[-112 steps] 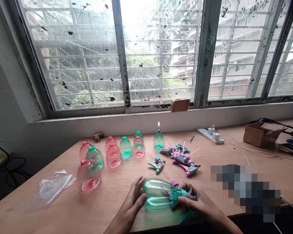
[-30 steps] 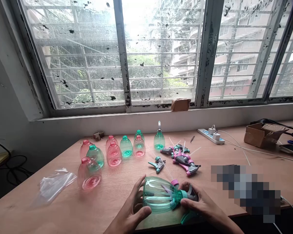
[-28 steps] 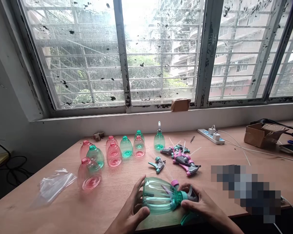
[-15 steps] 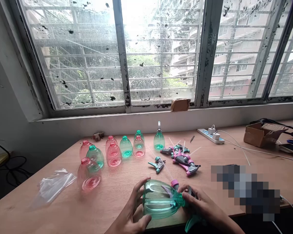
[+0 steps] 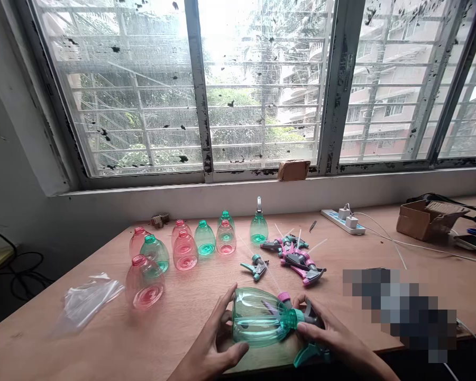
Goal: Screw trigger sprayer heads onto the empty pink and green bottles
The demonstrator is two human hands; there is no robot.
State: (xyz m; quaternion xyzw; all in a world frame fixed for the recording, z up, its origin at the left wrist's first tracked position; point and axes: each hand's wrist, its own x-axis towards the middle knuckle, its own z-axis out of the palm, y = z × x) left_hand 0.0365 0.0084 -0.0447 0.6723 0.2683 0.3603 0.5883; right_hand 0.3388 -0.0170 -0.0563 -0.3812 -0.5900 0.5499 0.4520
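Note:
A transparent green bottle [image 5: 256,320] lies on its side above the table's front edge, its base to the left. My left hand [image 5: 212,341] is closed round the base end, thumb below and fingers behind. At the neck, my right hand [image 5: 333,330] grips a grey-and-teal trigger spray head [image 5: 312,316] by its collar, which sits on the bottle's mouth. The teal trigger [image 5: 307,355] hangs beneath that hand. Just behind the bottle is a spray head with a pink collar [image 5: 284,299], partly seen through the green plastic. A single teal spray head [image 5: 257,267] lies farther back.
Several pink bottles [image 5: 185,251] and green bottles [image 5: 204,239] stand at the left and back. A green bottle with sprayer [image 5: 258,228] stands behind a pile of spray heads [image 5: 297,256]. A plastic bag [image 5: 89,301], power strip [image 5: 343,221] and cardboard box [image 5: 424,219] lie around.
The bottle and both hands have shifted slightly upward. The teal trigger has swung a little to the left, and more of the spray head's collar shows at the neck.

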